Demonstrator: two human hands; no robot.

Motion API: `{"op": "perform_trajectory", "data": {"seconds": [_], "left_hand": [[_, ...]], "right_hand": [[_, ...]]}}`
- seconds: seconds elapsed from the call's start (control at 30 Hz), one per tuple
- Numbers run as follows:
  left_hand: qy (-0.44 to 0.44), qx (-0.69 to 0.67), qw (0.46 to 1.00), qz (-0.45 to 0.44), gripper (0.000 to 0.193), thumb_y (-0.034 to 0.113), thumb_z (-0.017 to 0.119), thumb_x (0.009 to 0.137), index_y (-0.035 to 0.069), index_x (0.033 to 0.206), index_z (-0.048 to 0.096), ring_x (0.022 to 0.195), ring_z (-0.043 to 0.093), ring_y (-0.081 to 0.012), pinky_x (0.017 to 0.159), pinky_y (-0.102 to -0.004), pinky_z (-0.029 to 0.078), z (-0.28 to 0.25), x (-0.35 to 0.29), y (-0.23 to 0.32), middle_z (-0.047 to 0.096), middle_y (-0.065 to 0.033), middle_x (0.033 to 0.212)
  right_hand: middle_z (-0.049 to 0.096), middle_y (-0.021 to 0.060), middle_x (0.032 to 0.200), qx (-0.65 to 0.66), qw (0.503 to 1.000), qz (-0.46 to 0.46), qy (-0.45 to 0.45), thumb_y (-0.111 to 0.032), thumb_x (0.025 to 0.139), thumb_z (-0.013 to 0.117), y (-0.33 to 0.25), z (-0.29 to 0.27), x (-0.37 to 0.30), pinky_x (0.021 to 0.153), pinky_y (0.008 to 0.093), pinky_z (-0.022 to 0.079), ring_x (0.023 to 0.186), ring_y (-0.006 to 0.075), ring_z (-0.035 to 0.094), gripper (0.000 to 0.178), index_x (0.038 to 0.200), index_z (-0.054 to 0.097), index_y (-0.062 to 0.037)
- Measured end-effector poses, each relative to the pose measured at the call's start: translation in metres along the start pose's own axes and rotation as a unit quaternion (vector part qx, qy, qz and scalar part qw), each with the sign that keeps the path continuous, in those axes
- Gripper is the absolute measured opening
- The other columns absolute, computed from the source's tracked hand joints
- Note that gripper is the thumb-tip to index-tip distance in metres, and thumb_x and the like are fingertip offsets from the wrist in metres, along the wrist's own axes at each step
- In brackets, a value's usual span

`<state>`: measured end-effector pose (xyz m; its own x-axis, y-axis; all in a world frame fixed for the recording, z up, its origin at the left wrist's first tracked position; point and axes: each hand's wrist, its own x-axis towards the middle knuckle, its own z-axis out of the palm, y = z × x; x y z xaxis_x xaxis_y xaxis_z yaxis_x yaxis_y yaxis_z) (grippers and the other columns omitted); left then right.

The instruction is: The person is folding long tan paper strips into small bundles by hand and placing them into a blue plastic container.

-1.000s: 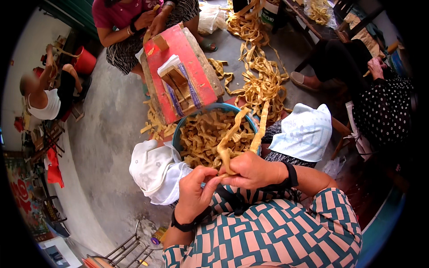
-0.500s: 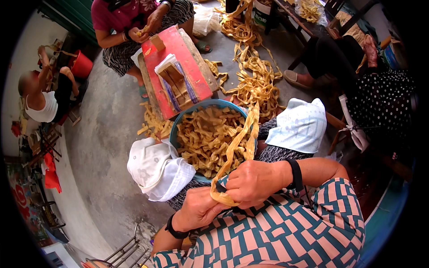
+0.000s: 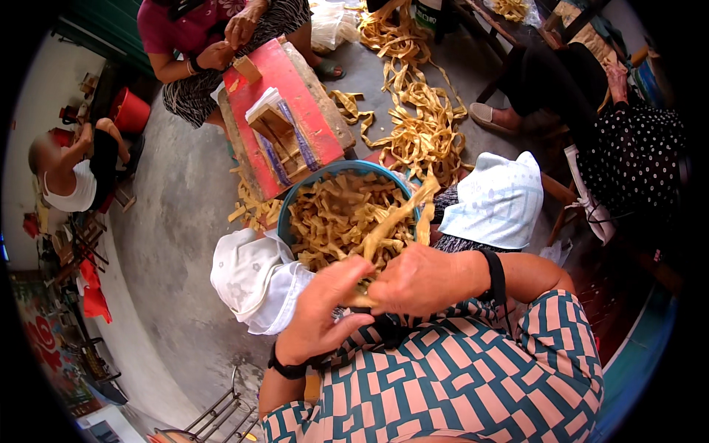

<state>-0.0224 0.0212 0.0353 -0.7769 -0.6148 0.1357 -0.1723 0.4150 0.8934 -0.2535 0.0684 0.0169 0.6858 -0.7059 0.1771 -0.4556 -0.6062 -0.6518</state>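
Note:
Over the near rim of a blue basin (image 3: 284,221), my right hand (image 3: 427,280) is closed on a long, soft, yellow-tan strip (image 3: 395,225). A short piece of that strip shows beyond its fingertips. My left hand (image 3: 325,306) is beside it, thumb and fingers apart around the short end, not closed on it. Inside the basin lie many short, knotted-looking yellow-tan pieces (image 3: 332,214). The strip runs across the basin's right side toward a tangled heap of long strips (image 3: 421,140) on the floor.
A red-topped low table (image 3: 273,111) with a wooden holder (image 3: 272,124) adjoins the basin's far side. White cloth (image 3: 251,277) and pale blue cloth (image 3: 493,199) cover my knees. Other people sit far left, opposite and at right. A metal rack (image 3: 214,417) stands near lower left.
My left hand has opened and drawn slightly left, off the strip. My right hand has risen a little, still gripping; the loop between my hands is gone. The person opposite has raised one hand.

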Motion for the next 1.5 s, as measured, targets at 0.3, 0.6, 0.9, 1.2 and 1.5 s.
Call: {"op": "perform_trajectory", "data": {"seconds": [0.3,0.6,0.9,1.2,1.5], "left_hand": [[0.011,-0.008,1.0,-0.024,0.011,0.014,0.076,0.089,0.005,0.09,0.071,0.073,0.067,-0.0283,0.067,-0.0355,0.049,-0.028,-0.024,0.006,0.07,-0.008,0.079],[0.063,0.025,0.977,-0.204,0.013,0.013,0.072,0.095,0.001,0.092,0.07,0.057,0.059,-0.0159,0.053,-0.0282,0.045,-0.056,-0.048,0.008,0.065,-0.0058,0.071],[0.122,-0.193,0.927,-0.296,0.018,0.016,0.059,0.105,0.0,0.101,0.066,0.053,0.049,-0.0046,0.047,-0.0207,0.038,-0.039,-0.049,-0.022,0.057,0.0023,0.067],[0.027,-0.317,0.908,-0.272,0.018,0.016,0.059,0.105,0.0,0.11,0.065,0.061,0.052,-0.0039,0.054,-0.0196,0.044,-0.013,0.009,-0.026,0.058,0.0033,0.075],[-0.035,-0.342,0.912,-0.222,0.014,0.01,0.066,0.099,-0.001,0.09,0.067,0.065,0.057,-0.0057,0.058,-0.021,0.046,-0.032,-0.015,-0.027,0.06,0.0002,0.076]], "right_hand": [[0.054,0.0041,0.064,0.224,0.92,0.062,0.317,-0.028,0.097,0.068,0.028,-0.094,-0.069,0.05,0.0279,0.037,0.052,0.0165,0.048,0.022,0.089,0.064,-0.0082],[0.051,-0.0068,0.067,0.269,0.739,0.192,0.587,-0.032,0.107,0.057,0.117,-0.119,-0.117,0.044,0.017,0.025,0.05,0.0002,0.037,0.027,0.097,0.065,-0.0079],[0.07,0.0152,0.119,-0.303,0.826,0.293,0.375,-0.013,0.089,0.071,0.139,-0.086,-0.076,0.094,0.0412,0.052,0.11,0.0348,0.066,0.036,0.125,0.068,-0.0055],[0.066,0.0103,0.094,-0.073,0.963,-0.01,0.259,-0.012,0.078,0.073,0.047,0.025,0.039,0.078,0.04,0.053,0.087,0.0287,0.065,0.046,0.121,0.064,0.0001],[0.059,0.0035,0.075,-0.164,0.962,-0.06,0.211,-0.011,0.081,0.069,0.051,-0.01,0.027,0.056,0.0333,0.053,0.065,0.0207,0.065,0.035,0.114,0.066,-0.0014]]}}
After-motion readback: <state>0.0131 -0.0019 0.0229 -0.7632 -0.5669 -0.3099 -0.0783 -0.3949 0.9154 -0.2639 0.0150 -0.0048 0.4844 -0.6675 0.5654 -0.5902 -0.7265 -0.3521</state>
